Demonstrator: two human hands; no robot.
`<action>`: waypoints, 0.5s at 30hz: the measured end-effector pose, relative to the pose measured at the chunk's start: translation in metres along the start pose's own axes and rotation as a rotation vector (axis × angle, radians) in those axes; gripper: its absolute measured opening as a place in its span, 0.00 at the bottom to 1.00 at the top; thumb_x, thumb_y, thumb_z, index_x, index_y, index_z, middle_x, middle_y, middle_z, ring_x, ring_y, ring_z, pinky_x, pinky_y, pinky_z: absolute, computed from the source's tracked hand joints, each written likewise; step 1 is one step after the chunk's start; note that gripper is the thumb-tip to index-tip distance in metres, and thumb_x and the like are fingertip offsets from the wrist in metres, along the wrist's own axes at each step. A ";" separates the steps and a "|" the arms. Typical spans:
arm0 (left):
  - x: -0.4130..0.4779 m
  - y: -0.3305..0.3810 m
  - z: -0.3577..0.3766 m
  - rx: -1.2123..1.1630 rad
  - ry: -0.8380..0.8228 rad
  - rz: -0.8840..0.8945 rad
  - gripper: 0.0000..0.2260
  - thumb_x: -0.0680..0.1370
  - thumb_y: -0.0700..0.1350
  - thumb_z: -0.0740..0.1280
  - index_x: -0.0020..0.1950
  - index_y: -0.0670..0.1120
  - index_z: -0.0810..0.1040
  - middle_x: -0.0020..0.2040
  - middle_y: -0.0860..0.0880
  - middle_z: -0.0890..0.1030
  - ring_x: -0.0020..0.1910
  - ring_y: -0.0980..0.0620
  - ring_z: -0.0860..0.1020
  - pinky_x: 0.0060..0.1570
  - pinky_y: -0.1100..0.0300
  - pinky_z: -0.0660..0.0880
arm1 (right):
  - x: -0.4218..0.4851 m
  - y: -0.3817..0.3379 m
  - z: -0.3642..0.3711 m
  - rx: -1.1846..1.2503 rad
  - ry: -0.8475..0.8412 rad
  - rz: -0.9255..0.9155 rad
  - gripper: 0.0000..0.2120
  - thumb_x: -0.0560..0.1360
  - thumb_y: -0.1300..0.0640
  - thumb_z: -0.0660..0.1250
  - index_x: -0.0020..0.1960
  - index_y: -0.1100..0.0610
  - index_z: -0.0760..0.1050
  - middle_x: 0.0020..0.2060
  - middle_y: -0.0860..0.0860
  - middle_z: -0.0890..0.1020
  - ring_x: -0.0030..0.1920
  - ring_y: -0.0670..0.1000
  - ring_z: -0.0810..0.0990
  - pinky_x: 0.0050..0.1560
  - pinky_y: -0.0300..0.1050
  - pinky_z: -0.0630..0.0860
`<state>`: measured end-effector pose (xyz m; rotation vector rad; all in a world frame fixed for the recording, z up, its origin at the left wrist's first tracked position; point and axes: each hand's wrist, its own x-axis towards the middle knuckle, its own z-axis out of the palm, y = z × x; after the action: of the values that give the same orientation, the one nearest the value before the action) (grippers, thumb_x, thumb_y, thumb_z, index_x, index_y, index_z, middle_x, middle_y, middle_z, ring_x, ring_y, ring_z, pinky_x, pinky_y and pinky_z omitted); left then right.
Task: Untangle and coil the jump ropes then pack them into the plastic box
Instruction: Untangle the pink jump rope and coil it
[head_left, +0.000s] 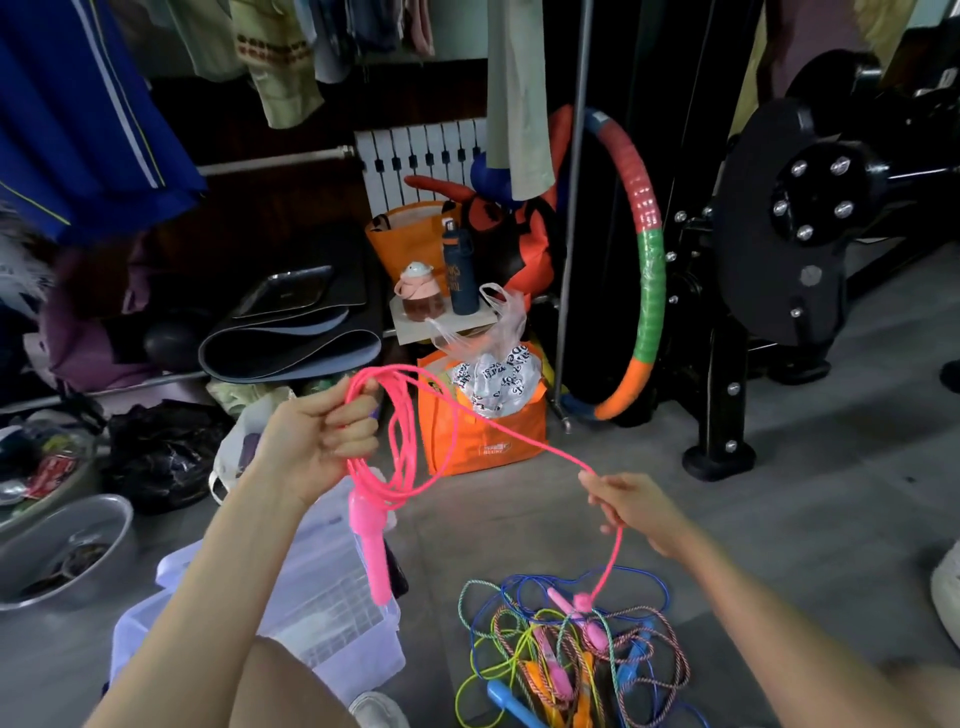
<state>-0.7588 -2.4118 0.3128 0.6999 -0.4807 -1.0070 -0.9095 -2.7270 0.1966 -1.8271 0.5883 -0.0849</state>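
Pink jump rope (400, 431) is mid-coiling above the plastic box (332, 613), loops gripped by the left hand (317, 436) with fingers curled, the right hand (631, 506) pinching the free run that trails to the tangled pile (571, 649) beside the box; next, probably, another loop fed across.

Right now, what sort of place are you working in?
Probably a cluttered home storage or workout corner, seen from the floor: clothes hang overhead, a colourful hoop leans beside a black exercise machine, and rolled mats lie on a low rack.
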 end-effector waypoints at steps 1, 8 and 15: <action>-0.001 0.001 -0.003 0.008 0.017 0.014 0.23 0.83 0.45 0.41 0.62 0.34 0.70 0.38 0.47 0.64 0.34 0.51 0.64 0.38 0.58 0.67 | -0.002 -0.010 0.000 0.017 0.043 -0.012 0.17 0.74 0.47 0.67 0.32 0.58 0.75 0.19 0.47 0.67 0.23 0.46 0.66 0.29 0.40 0.68; 0.000 -0.016 0.000 0.387 0.666 0.026 0.11 0.81 0.41 0.54 0.39 0.43 0.68 0.20 0.54 0.61 0.16 0.59 0.57 0.18 0.70 0.58 | -0.017 -0.134 -0.015 0.066 0.272 -0.459 0.08 0.78 0.61 0.59 0.45 0.57 0.75 0.30 0.45 0.70 0.30 0.44 0.67 0.32 0.38 0.66; 0.010 -0.029 0.014 0.330 0.720 0.051 0.12 0.83 0.41 0.52 0.40 0.42 0.68 0.23 0.51 0.70 0.16 0.57 0.63 0.20 0.68 0.66 | -0.030 -0.138 0.012 -0.962 0.339 -0.689 0.05 0.73 0.65 0.60 0.45 0.61 0.75 0.42 0.60 0.80 0.45 0.62 0.79 0.43 0.52 0.73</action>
<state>-0.7801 -2.4350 0.3019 1.2719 -0.0258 -0.5690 -0.8831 -2.6729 0.3254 -2.9291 0.1829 -0.6803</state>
